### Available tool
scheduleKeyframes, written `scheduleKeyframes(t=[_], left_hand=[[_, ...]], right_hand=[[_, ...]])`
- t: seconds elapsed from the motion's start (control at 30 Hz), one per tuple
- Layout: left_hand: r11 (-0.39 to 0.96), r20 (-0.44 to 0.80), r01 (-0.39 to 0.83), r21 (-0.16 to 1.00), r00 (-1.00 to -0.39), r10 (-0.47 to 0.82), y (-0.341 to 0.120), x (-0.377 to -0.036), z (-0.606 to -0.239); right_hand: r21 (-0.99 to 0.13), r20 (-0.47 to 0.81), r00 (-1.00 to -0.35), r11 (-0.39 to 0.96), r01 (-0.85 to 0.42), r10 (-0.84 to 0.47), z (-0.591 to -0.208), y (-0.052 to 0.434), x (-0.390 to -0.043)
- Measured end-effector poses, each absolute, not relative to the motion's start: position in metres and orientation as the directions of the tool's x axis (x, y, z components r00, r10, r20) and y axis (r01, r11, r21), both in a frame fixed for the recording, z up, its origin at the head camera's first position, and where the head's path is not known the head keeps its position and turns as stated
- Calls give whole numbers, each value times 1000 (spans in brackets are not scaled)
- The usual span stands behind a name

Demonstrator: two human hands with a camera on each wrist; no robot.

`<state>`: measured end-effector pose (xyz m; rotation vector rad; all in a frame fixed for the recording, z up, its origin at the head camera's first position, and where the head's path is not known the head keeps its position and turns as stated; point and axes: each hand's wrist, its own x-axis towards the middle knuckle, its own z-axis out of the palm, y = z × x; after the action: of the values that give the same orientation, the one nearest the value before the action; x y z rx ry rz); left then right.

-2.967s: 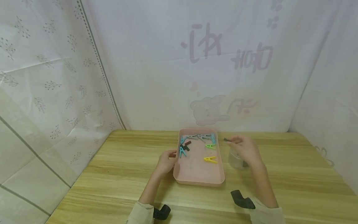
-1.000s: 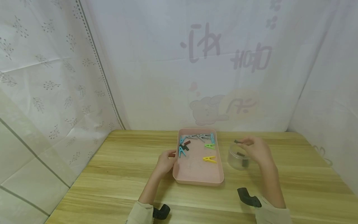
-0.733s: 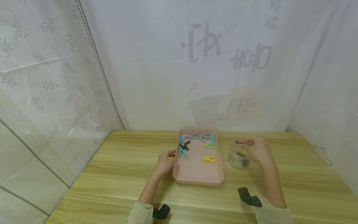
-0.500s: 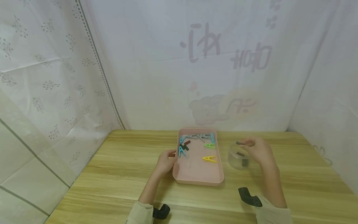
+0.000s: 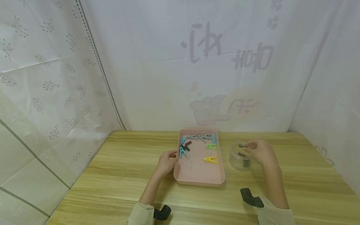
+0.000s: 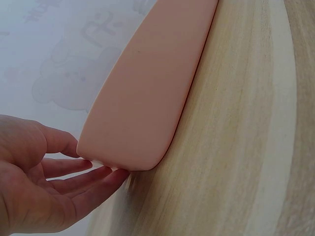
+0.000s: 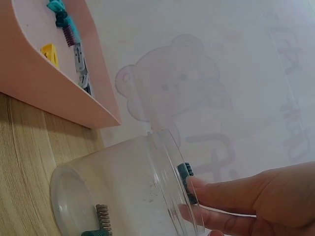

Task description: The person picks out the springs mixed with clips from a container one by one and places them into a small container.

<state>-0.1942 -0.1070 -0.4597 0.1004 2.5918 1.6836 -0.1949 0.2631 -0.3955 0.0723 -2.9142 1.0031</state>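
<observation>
My right hand (image 5: 260, 151) pinches a small green coil spring (image 7: 184, 173) between thumb and finger at the mouth of a clear plastic jar (image 5: 235, 162). Inside the jar lie a brown coil spring (image 7: 103, 217) and a green one (image 7: 96, 233). To the left stands a pink tray (image 5: 199, 175). My left hand (image 5: 166, 164) rests its extended fingertips (image 6: 118, 174) against the tray's outer left wall. Several dark springs (image 5: 187, 148) and a reddish-brown spring (image 5: 188, 143) lie in the tray's left part.
Clothespins share the tray: blue (image 5: 182, 152), grey (image 5: 203, 137), green (image 5: 211, 146) and yellow (image 5: 211, 160). Everything stands on a wood-grain table (image 5: 126, 175). Behind it hangs a pale printed curtain (image 5: 157, 78). A dark band piece (image 5: 250, 199) sticks out from each wrist.
My right hand has carried the green spring rightward from beside the tray to above the jar, then lowered it into the jar's mouth. My left hand stays at the tray.
</observation>
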Motion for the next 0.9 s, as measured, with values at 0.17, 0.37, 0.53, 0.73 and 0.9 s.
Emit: scheduleKeyframes(t=[0.17, 0.37, 0.53, 0.73, 0.9], left_hand=[[403, -5, 29, 915, -997, 82, -107, -194, -460], [386, -6, 29, 922, -996, 89, -108, -194, -460], [384, -5, 29, 923, -996, 88, -108, -193, -460], [394, -7, 25, 919, -997, 80, -107, -194, -460], [392, -12, 22, 920, -996, 84, -107, -194, -460]], right_hand=[[-609, 57, -997, 790, -70, -44, -396, 264, -195], [-604, 31, -998, 795, -65, -58, -397, 264, -195], [-606, 32, -998, 793, -58, -48, -398, 263, -195], [-616, 25, -999, 787, -46, -38, -397, 263, -195], [-611, 54, -997, 788, -70, -48, -396, 263, -193]])
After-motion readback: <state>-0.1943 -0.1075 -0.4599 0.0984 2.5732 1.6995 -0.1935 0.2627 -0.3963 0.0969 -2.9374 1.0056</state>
